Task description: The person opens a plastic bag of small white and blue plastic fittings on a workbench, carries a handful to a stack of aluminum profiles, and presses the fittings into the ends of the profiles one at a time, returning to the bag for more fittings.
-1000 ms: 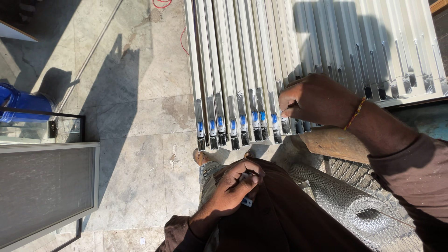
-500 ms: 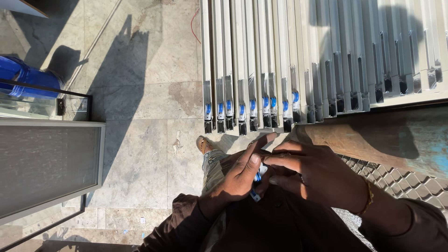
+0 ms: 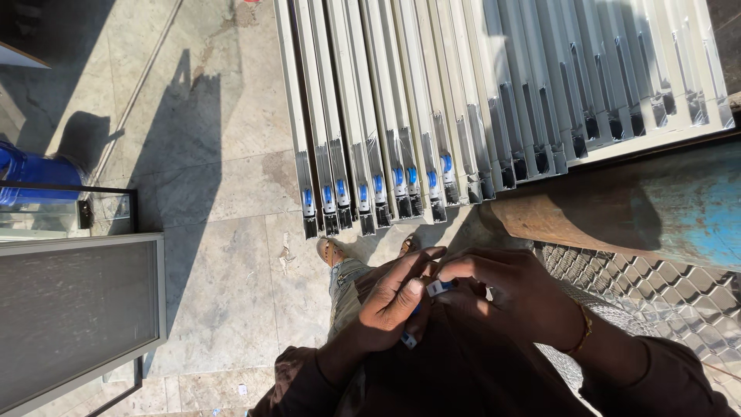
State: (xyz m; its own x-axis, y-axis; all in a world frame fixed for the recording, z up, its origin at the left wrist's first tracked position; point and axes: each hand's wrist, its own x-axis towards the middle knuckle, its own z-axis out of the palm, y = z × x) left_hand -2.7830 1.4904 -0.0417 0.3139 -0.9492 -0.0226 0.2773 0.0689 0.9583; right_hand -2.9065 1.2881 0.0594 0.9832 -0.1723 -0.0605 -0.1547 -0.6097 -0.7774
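Both hands meet in front of my body, low in the head view. My left hand [image 3: 390, 305] is closed around several small blue and white plastic pieces [image 3: 409, 338]. My right hand [image 3: 513, 293] pinches one of those small blue and white pieces [image 3: 438, 288] between thumb and fingers, touching the left hand. A stack of long pale aluminium profiles [image 3: 401, 100] lies just ahead on the floor, several of their near ends fitted with blue inserts [image 3: 363, 193].
A worn blue and rust-coloured bench top [image 3: 656, 208] stands at the right, with metal mesh [image 3: 641, 270] under it. A framed grey screen panel [image 3: 73, 316] sits at the left, a blue container [image 3: 31, 166] behind it. Stone floor tiles [image 3: 224, 232] and my sandalled feet [image 3: 332, 251] lie below.
My right hand came back from the ends of the profiles to my left hand and now pinches a small piece there. The view shifted slightly.
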